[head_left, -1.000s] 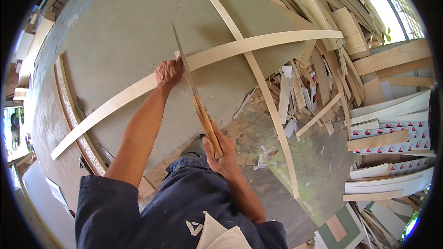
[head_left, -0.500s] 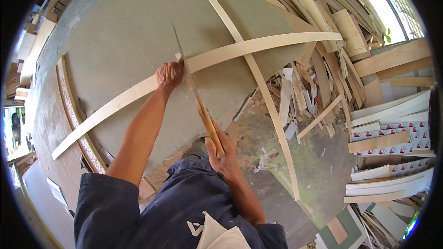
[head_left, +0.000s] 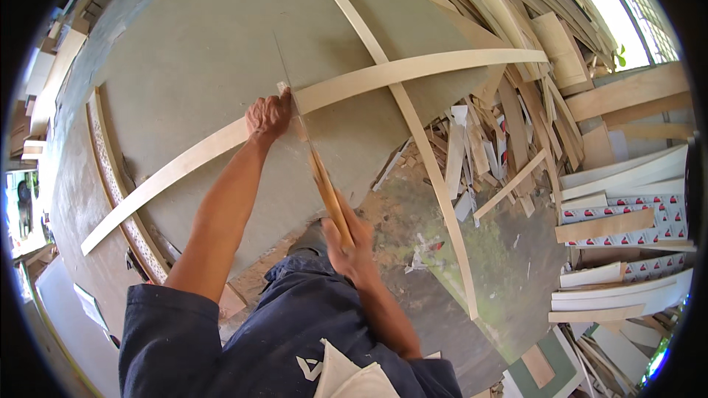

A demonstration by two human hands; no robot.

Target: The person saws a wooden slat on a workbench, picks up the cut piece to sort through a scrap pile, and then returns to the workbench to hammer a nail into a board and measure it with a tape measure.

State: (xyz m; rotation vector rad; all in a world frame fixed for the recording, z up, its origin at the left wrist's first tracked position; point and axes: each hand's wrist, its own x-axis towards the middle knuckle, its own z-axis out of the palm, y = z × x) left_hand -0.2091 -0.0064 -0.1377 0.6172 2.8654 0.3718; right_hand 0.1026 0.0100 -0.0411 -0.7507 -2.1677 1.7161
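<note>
A long pale wooden strip runs from the lower left to the upper right, appearing bowed. My left hand is closed around it near its middle. A small pale end of wood sticks out just past those fingers. Right beside them, a hand saw's thin blade crosses the strip. My right hand, slightly blurred, is wrapped round the saw's wooden handle close to my body. Whether the blade has cut into the wood cannot be made out.
A second long strip crosses the first, apparently beneath it. Both lie over a grey-green panel. Another narrow strip supports the left end. Offcuts and stacked boards lie right, beside curved white pieces.
The saw has shifted slightly forward and left, with my right hand still on its handle. My left hand stays on the strip, nearly in the same place.
</note>
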